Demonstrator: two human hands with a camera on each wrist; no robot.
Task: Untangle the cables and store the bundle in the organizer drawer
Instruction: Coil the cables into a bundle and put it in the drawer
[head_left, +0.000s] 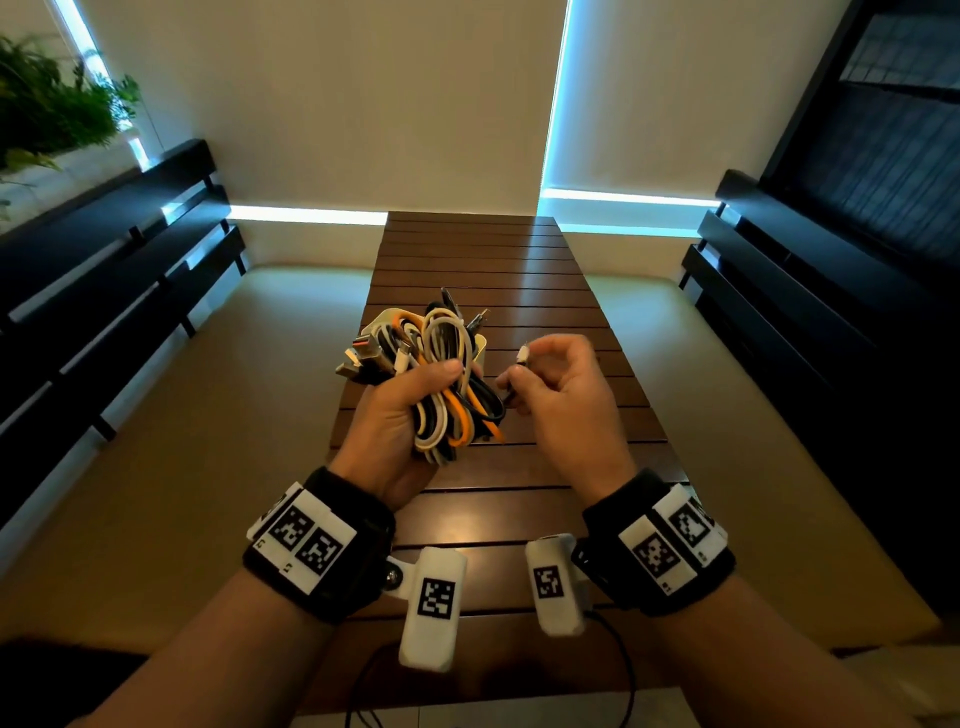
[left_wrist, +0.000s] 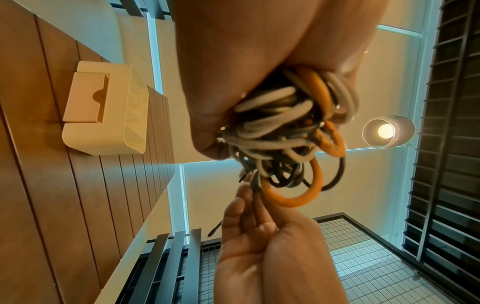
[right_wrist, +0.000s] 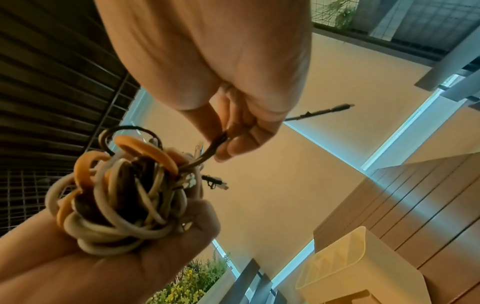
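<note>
Markers, black-and-white square codes, sit on my wristbands (head_left: 311, 545) and on the small white blocks hanging from them; I can read no words or brand anywhere. Far left, dark slatted benches (head_left: 104, 291) run beside a leafy plant (head_left: 47, 109). My left hand (head_left: 400, 415) is curled tight around the cable bundle (head_left: 441, 374), a tangle of smooth round cords in white, black and orange, with several plug ends sticking out on its left side, held above the table (head_left: 519, 270). Just behind the bundle, the cream plastic organizer (left_wrist: 103, 107) stands on the table, a rounded open-topped bin with a notched piece on its side. My right hand (head_left: 561, 395) pinches one thin black cable (right_wrist: 210, 152) that leads out of the tangle, its plug end poking past my fingers. The table is brown wood in narrow glossy slats. Pale roller blinds cover the far wall, edged with bluish light. Right, a dark louvred screen (head_left: 883, 130).
</note>
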